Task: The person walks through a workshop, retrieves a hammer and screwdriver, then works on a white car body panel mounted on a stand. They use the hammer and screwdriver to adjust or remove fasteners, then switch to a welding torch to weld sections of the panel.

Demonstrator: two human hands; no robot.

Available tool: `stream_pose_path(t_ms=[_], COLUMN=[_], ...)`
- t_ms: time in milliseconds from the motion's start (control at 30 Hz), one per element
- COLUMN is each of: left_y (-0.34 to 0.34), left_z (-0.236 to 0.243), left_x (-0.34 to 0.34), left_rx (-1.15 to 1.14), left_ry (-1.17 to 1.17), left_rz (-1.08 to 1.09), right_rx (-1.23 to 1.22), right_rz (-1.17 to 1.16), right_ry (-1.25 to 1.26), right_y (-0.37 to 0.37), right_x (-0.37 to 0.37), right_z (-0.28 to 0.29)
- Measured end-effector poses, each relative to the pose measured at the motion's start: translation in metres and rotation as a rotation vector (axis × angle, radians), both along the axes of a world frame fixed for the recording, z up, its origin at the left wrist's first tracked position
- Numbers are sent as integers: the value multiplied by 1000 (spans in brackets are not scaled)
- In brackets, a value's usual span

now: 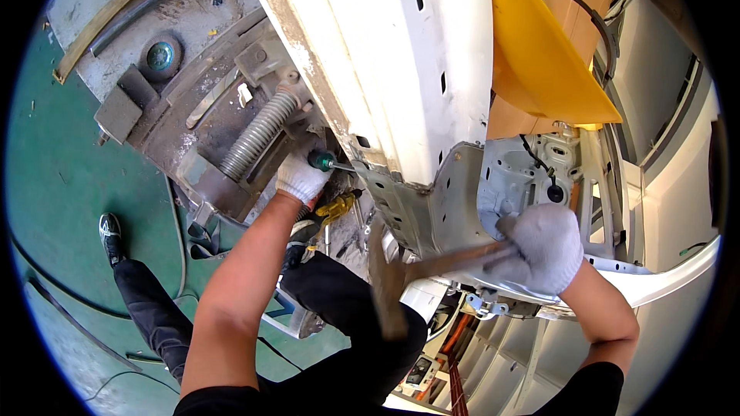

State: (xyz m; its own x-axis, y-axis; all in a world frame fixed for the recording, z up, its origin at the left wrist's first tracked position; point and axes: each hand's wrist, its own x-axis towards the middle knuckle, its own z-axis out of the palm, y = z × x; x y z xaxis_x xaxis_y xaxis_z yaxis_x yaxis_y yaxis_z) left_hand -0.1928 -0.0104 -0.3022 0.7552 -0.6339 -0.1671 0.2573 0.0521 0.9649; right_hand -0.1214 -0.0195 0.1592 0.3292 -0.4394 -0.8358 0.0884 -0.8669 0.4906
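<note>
My left hand [302, 176], in a white knit glove, is closed around a screwdriver [322, 160] with a green handle. Its thin metal shaft reaches right to the edge of a grey metal bracket [401, 212] at the end of a white car body panel [385, 46]. I cannot tell whether the tip is wedged in or only touches. My gloved right hand [543, 250] grips the wooden handle of a hammer [389, 281]. The hammer head hangs over my thigh, below the bracket and apart from the screwdriver; it is slightly blurred.
Left of the panel stands a heavy steel clamp with a thick threaded screw [262, 135]. A yellow-handled tool [339, 208] lies below my left hand. A yellow sheet [539, 46] covers the upper right. Hoses [69, 289] run over the green floor [62, 177].
</note>
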Motion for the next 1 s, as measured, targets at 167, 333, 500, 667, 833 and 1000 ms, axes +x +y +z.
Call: stream_pose_path(t_ms=[167, 333, 500, 667, 833, 1000], left_y=[-5, -2, -3, -5, 0, 7], left_z=[-3, -1, -1, -2, -1, 3], left_x=[-2, -2, 1, -3, 0, 3], left_rx=[-31, 4, -44, -43, -10, 71], left_ry=[-32, -7, -10, 10, -81, -42], left_rz=[79, 46, 48, 65, 55, -21], right_rx=[-5, 53, 25, -36, -61, -18], right_rz=[47, 49, 58, 58, -122, -307], right_ry=[64, 128, -124, -156, -188, -246], right_y=[-2, -5, -8, -31, -11, -9], right_x=[-1, 5, -17, -20, -30, -58], right_z=[-1, -2, -2, 5, 6, -1])
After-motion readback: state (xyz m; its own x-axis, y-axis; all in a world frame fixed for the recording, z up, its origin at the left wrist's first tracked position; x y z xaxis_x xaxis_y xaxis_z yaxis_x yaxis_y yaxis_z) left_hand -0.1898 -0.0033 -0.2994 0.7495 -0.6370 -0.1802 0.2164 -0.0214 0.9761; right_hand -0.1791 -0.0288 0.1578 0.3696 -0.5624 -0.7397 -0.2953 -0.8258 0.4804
